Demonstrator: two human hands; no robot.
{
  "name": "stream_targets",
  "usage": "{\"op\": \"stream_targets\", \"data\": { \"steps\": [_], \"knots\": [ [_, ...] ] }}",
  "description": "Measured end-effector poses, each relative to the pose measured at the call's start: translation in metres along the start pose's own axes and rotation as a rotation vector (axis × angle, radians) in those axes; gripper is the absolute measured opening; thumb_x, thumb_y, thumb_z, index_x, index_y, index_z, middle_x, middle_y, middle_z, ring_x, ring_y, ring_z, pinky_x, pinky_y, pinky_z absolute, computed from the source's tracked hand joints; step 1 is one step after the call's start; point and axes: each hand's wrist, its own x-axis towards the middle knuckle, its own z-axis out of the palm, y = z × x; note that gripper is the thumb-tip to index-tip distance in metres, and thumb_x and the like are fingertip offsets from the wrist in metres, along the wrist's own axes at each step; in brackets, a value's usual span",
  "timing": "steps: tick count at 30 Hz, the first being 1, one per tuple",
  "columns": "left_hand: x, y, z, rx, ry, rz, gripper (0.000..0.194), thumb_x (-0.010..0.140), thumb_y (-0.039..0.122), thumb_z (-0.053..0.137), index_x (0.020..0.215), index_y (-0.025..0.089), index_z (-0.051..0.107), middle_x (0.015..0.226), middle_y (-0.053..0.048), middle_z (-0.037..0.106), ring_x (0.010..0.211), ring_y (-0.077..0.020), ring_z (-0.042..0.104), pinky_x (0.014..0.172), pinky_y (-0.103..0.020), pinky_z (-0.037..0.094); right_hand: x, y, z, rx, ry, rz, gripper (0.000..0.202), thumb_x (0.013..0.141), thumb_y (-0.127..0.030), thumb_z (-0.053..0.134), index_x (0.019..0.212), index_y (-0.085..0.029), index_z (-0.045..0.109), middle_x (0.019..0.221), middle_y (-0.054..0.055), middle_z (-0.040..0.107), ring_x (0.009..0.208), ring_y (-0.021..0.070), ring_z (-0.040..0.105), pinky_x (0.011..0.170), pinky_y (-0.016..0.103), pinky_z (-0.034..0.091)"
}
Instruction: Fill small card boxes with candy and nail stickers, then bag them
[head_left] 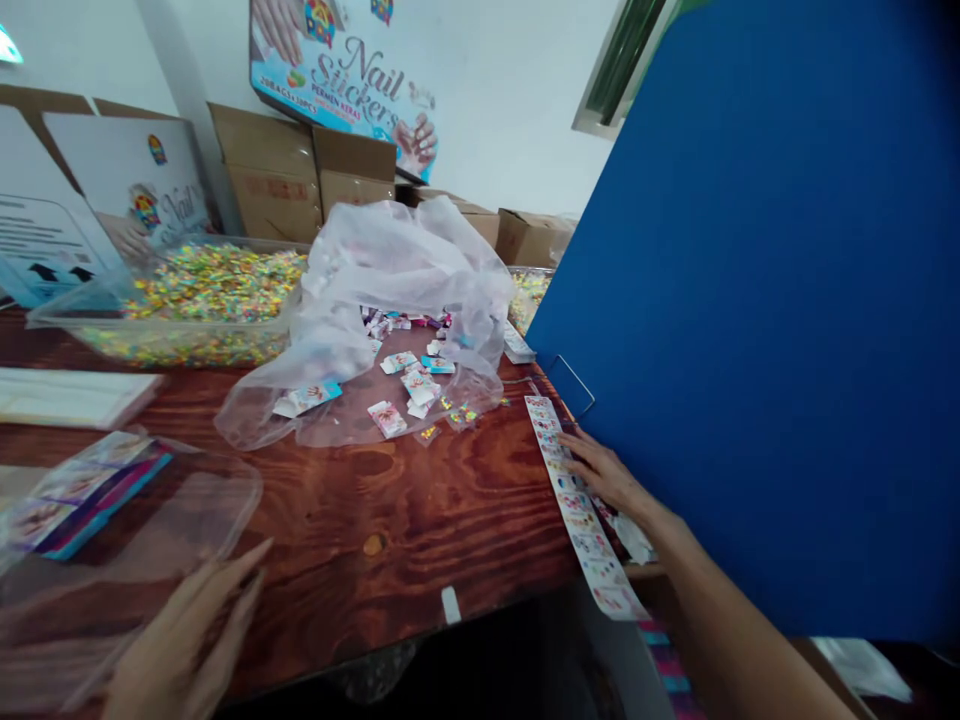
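My left hand [191, 635] is at the lower left, slightly blurred, with its fingers stretched out and nothing visible in them. It is beside a clear plastic bag [225, 500], near a stack of printed card boxes in purple and blue [97, 495]. My right hand [604, 475] reaches in from the right, its extended fingertips over the edge of a long white strip of nail stickers [574, 505]. The strip runs along the table's right edge and its near end overhangs. Small printed boxes [420, 385] and tiny candy packets [461, 415] spill from a translucent white bag [420, 250].
A clear tub [187, 345] of yellow candy packets stands at the back left, near white nail sticker cartons [135, 165]. Brown cardboard boxes [274, 170] line the wall. A large blue panel [750, 330] rises on the right. A white stack [67, 398] lies on the left.
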Motion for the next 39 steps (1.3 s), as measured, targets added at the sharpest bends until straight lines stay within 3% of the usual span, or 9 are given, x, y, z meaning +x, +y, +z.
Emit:
{"op": "stream_targets", "data": {
  "steps": [3,7,13,16,20,24,29,36,39],
  "knots": [
    [0.012,0.028,0.025,0.033,-0.148,0.144,0.034,0.093,0.04,0.044,0.122,0.034,0.059,0.111,-0.001,0.07,0.096,-0.0208,0.069,0.084,-0.032,0.059,-0.018,0.02,0.014,0.014,-0.044,-0.024,0.043,0.088,-0.033,0.051,0.128,-0.022,0.061,0.14,0.008,0.053,0.14,0.027,0.033,0.113,0.048,0.03],
    [0.026,0.066,0.056,0.019,-0.225,0.246,0.033,0.095,0.035,0.044,0.124,0.028,0.057,0.113,-0.003,0.069,0.1,-0.0183,0.067,0.089,-0.03,0.056,-0.022,0.023,0.028,0.063,-0.005,-0.026,0.043,0.09,-0.032,0.048,0.129,-0.019,0.061,0.14,0.007,0.053,0.14,0.025,0.034,0.115,0.047,0.027],
    [0.03,0.1,0.081,0.001,-0.193,0.351,0.03,0.095,0.03,0.046,0.123,0.025,0.059,0.108,-0.003,0.071,0.1,-0.0176,0.067,0.094,-0.031,0.054,-0.022,0.021,0.029,0.108,0.044,-0.002,0.033,0.09,-0.032,0.049,0.114,-0.022,0.07,0.131,0.006,0.061,0.131,0.0245,0.047,0.113,0.048,0.03],
    [0.028,0.104,0.083,-0.011,-0.224,0.377,0.028,0.095,0.028,0.046,0.12,0.025,0.06,0.104,-0.003,0.072,0.097,-0.0166,0.067,0.091,-0.029,0.055,-0.024,0.02,0.026,0.12,0.041,-0.03,0.036,0.089,-0.032,0.051,0.12,-0.022,0.067,0.136,0.008,0.057,0.133,0.0245,0.045,0.113,0.047,0.03],
    [0.023,0.099,0.084,0.017,-0.254,0.378,0.029,0.095,0.029,0.048,0.12,0.024,0.06,0.106,-0.003,0.071,0.096,-0.0172,0.067,0.093,-0.031,0.055,-0.021,0.018,0.02,0.119,-0.045,-0.03,0.048,0.09,-0.034,0.051,0.137,-0.022,0.053,0.149,0.007,0.041,0.142,0.0257,0.03,0.116,0.048,0.023],
    [0.021,0.097,0.088,0.011,-0.274,0.349,0.029,0.095,0.029,0.047,0.121,0.024,0.06,0.107,-0.004,0.07,0.099,-0.0175,0.066,0.094,-0.032,0.054,-0.015,0.019,0.022,0.168,-0.061,-0.034,0.042,0.091,-0.034,0.049,0.129,-0.022,0.06,0.141,0.007,0.052,0.139,0.0267,0.036,0.116,0.05,0.022],
    [0.017,0.108,0.096,-0.04,-0.265,0.341,0.027,0.097,0.027,0.045,0.118,0.023,0.06,0.105,-0.004,0.071,0.098,-0.0165,0.067,0.092,-0.031,0.055,-0.018,0.024,0.03,0.224,0.039,-0.06,0.033,0.09,-0.036,0.05,0.113,-0.025,0.071,0.129,0.006,0.063,0.131,0.0284,0.048,0.114,0.054,0.026],
    [0.008,0.107,0.092,-0.07,-0.276,0.323,0.026,0.096,0.026,0.046,0.116,0.022,0.062,0.102,-0.005,0.071,0.095,-0.0171,0.068,0.088,-0.029,0.056,-0.018,0.028,0.022,0.237,-0.025,-0.092,0.048,0.085,-0.041,0.058,0.131,-0.027,0.058,0.148,0.005,0.042,0.138,0.0287,0.037,0.115,0.05,0.025],
    [0.009,0.106,0.091,-0.088,-0.298,0.314,0.025,0.095,0.025,0.046,0.115,0.022,0.062,0.101,-0.004,0.071,0.094,-0.017,0.068,0.089,-0.03,0.056,-0.014,0.03,0.023,0.225,-0.049,-0.098,0.045,0.086,-0.039,0.058,0.129,-0.026,0.061,0.146,0.006,0.046,0.137,0.0287,0.039,0.115,0.05,0.024]
  ]
}}
